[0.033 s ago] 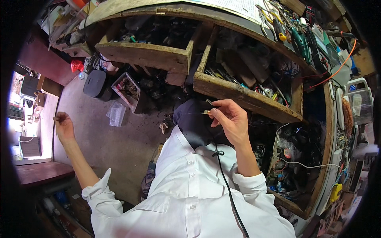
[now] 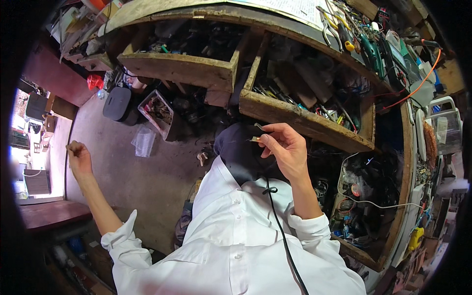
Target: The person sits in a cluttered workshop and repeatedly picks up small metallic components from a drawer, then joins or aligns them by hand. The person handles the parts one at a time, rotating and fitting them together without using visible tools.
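My right hand (image 2: pixel 287 150) is raised over my dark-trousered knee (image 2: pixel 236 152), in front of the right-hand drawer. Its thumb and fingers pinch a small metal piece (image 2: pixel 255 139) with a brassy, shiny end. A second greyish end (image 2: pixel 259 127) sticks out by the index finger; whether both belong to one thing I cannot tell. Far out to the left, my left hand (image 2: pixel 80 158) is lifted above the floor with its fingertips pressed together. What it holds, if anything, is too small to make out.
Two wooden drawers, left (image 2: pixel 177 66) and right (image 2: pixel 305 120), stand pulled out, full of tools and parts. Pliers (image 2: pixel 330 32) lie on the bench. A litter-filled bin (image 2: pixel 160 110) and a black container (image 2: pixel 118 104) stand on the floor. A black cord (image 2: pixel 285 236) hangs over my white shirt.
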`<state>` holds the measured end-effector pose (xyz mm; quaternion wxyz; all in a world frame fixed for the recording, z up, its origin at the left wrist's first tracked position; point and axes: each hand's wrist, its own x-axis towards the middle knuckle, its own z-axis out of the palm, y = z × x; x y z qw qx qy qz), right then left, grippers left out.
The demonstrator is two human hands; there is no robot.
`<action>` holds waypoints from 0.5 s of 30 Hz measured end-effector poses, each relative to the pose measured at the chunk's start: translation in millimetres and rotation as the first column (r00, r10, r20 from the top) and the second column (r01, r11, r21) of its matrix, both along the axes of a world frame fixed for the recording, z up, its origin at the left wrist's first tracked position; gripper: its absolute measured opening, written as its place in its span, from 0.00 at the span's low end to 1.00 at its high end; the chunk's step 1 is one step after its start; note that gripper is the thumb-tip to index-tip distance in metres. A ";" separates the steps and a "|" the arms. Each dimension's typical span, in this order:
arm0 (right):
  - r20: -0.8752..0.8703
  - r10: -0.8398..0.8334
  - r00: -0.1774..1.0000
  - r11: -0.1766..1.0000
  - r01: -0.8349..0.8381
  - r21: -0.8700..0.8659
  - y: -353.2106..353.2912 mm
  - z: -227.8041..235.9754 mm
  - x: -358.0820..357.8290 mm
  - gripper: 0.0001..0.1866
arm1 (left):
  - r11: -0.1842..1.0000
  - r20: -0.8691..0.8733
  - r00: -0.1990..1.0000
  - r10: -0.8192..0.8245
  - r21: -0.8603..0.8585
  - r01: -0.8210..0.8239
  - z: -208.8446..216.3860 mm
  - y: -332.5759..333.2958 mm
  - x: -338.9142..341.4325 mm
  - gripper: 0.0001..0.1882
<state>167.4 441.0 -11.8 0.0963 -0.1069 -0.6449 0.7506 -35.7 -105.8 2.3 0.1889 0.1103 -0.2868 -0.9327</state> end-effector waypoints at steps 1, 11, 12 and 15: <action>0.000 0.010 1.000 1.000 -0.010 -0.002 -0.9 1.9 -0.5 0.10 | 0.974 -0.045 0.976 -0.213 -0.089 0.209 -8.7 -15.7 9.2 0.16; 0.005 0.096 0.995 0.995 -0.096 0.004 -24.0 16.1 -8.6 0.10 | 0.377 0.365 0.707 -0.606 -0.650 0.659 -10.4 244.4 102.6 0.16; 0.010 0.111 0.994 0.994 -0.111 0.002 -26.4 17.3 -8.4 0.10 | 0.297 0.363 0.636 -0.682 -0.657 0.693 -6.1 271.2 111.9 0.18; 0.021 0.115 0.993 0.993 -0.115 0.024 -30.6 21.0 -7.3 0.09 | 0.292 0.362 0.537 -0.762 -0.548 0.784 -8.2 317.4 125.7 0.15</action>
